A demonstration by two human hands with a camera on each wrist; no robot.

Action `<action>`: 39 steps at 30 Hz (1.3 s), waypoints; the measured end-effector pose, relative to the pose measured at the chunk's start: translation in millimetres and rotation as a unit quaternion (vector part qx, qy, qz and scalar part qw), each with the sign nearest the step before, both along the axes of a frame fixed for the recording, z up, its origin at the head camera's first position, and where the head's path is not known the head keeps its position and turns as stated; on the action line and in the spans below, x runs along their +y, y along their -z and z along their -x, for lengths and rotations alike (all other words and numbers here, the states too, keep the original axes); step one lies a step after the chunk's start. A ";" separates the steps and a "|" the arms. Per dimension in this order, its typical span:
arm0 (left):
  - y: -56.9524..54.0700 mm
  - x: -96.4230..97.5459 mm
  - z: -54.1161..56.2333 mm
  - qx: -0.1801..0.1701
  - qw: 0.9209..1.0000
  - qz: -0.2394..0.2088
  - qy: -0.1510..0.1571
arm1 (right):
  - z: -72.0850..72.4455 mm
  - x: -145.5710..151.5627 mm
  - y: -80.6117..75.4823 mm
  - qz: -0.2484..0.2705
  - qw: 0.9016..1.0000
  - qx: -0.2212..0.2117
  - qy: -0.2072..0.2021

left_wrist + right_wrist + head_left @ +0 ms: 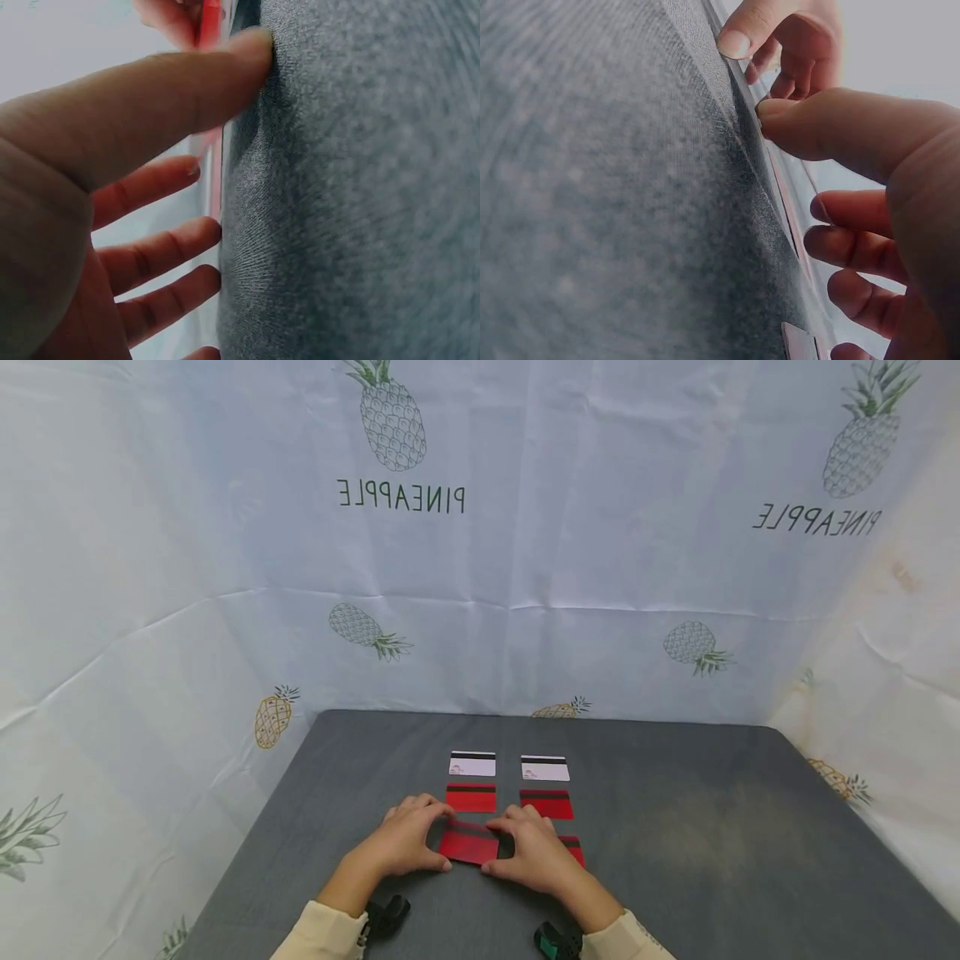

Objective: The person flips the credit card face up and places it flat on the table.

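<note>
A red card (468, 843) with a dark stripe lies between my two hands, tilted slightly, close over the dark table. My left hand (410, 835) has its thumb and index finger at the card's left corners. On the opposite side, my right hand (534, 852) pinches the card by its right corners between thumb and index finger. In the right wrist view the card's thin edge runs from the thumb (795, 124) to the index fingertip. Just beyond lies another red card (471, 797). A third red card (572, 848) is partly hidden behind my right hand.
Farther back, a white card (472, 764) and another white card (545, 768) lie side by side. A red card (547, 804) sits below the right one. The grey table (675, 835) reaches back to a pineapple-print curtain (525, 552), which also hangs on both sides.
</note>
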State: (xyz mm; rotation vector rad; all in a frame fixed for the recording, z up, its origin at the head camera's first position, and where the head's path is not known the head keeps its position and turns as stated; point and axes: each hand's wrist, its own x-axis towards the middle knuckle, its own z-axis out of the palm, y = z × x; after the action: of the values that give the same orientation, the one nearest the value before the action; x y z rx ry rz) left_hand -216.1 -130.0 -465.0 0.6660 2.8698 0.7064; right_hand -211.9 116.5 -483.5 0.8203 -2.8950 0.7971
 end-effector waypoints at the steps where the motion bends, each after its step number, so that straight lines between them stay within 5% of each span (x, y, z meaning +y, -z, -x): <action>1: 0.3 -0.4 0.5 0.003 1.000 0.001 0.000 | 0.2 0.1 -0.2 0.001 1.000 0.000 0.001; 15: -3.2 11.3 -0.9 0.033 0.996 -0.075 0.022 | -0.5 0.8 -2.1 0.025 1.000 0.019 -0.004; 20: -6.0 19.0 -3.5 0.053 0.995 -0.082 0.037 | -2.0 -0.2 -3.9 0.048 0.998 0.036 -0.015; 29: -8.7 24.1 -6.5 0.033 0.995 -0.086 0.032 | -4.0 -0.7 -4.6 0.064 0.996 0.068 -0.014; 39: -7.7 25.5 -7.8 0.060 0.992 -0.105 0.045 | -5.1 -0.8 -3.8 0.079 0.995 0.063 -0.015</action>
State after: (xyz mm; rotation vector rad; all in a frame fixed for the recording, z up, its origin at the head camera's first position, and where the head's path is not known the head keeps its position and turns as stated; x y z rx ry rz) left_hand -208.2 -104.5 -457.4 0.8891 2.8735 0.9979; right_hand -206.8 115.7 -479.7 0.8642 -2.6758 0.9265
